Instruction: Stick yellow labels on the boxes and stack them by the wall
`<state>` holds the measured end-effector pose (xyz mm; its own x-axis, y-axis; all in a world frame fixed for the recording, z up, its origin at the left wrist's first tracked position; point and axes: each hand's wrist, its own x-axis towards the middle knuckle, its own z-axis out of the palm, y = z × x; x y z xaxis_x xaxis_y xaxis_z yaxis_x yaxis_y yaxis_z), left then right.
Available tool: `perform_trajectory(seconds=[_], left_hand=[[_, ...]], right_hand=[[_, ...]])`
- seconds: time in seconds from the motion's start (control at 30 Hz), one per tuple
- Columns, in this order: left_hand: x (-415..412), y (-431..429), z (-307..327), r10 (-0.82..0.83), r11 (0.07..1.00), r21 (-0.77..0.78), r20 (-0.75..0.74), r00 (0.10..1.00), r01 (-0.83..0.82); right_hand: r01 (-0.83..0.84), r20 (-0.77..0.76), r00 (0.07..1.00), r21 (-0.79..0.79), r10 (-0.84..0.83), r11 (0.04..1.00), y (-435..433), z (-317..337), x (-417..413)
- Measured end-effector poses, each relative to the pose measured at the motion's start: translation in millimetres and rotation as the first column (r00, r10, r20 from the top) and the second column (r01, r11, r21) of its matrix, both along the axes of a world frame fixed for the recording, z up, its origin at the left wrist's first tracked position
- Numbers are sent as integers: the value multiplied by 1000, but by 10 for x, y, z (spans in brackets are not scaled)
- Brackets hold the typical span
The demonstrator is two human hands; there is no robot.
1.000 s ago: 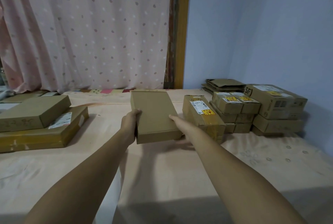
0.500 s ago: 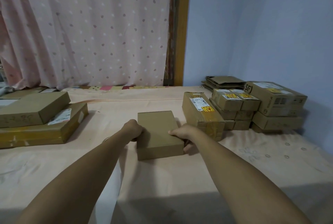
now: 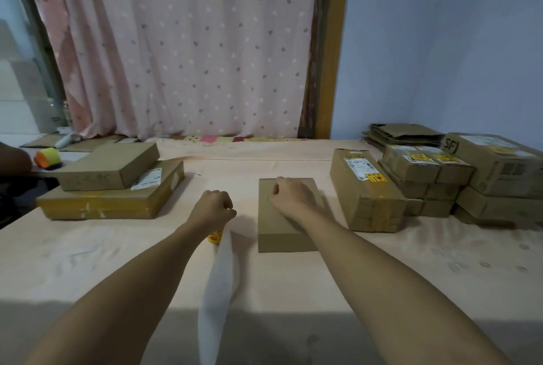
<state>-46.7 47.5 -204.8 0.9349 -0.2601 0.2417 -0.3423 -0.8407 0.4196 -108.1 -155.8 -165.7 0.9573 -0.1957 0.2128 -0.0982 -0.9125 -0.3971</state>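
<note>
The plain cardboard box (image 3: pixel 286 217) lies flat on the peach-coloured cloth (image 3: pixel 367 282), in the middle of the surface and just right of centre, its top bare of labels. The right hand (image 3: pixel 289 194) rests on the far half of its lid, fingers curled under into a loose fist. Just beside the box, to its left and not touching it, the left hand (image 3: pixel 214 208) hovers with fingers closed round the top of a white label backing strip (image 3: pixel 217 291), which hangs down toward the camera. A yellow label (image 3: pixel 215 237) shows on the strip right under the hand.

Near the plain box on the right stands a long taped box (image 3: pixel 370 206) carrying a white shipping slip and a yellow label. Beyond it, by the blue wall (image 3: pixel 440 41), sits the stack: small labelled boxes (image 3: pixel 426 164) in layers and a larger box marked "SF" (image 3: pixel 496 167) on top of another, with flattened cardboard (image 3: pixel 402 132) behind them.

Well apart on the left, a flat brown box (image 3: pixel 108 167) lies on a wider box bound with yellow tape (image 3: pixel 102 204). An orange and yellow roll (image 3: pixel 48 156) sits behind these. A pink dotted curtain (image 3: pixel 191 41) hangs along the back.
</note>
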Motion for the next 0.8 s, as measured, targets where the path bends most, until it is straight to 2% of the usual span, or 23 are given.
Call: perform_trajectory(seconds=[0.13,0.2,0.27,0.33,0.37,0.47,0.5,0.67,0.73,0.8], left_hand=[[-44,274,-49,-12,1000,-16,134,991,14],[-68,367,-58,-12,999,38,164,986,6],[-85,416,-54,-5,994,106,112,994,-7],[-82,457,-38,10,996,93,5,1000,-11],[-76,475,-38,2,996,91,1,1000,-2],[-97,464,-14,-41,982,187,154,987,11],[-123,423,10,-27,981,195,165,986,-6],[-218,111,41,132,941,311,36,991,-137],[-186,68,12,181,947,278,-48,982,-161],[-156,70,33,213,971,146,-148,966,-192]], right_hand=[[-95,-29,995,65,97,993,291,-127,138],[-131,-40,990,64,133,989,372,-163,179],[-153,-52,986,65,156,986,434,-208,216],[-179,-64,981,62,183,982,498,-250,240],[-190,-73,978,62,194,980,527,-265,243],[-201,-80,975,83,207,976,574,-313,256],[-196,-80,976,92,203,976,579,-317,249],[-163,-78,981,146,176,976,517,-328,187],[-150,-56,985,157,161,976,456,-309,161],[-134,-38,989,190,144,973,395,-297,145]])
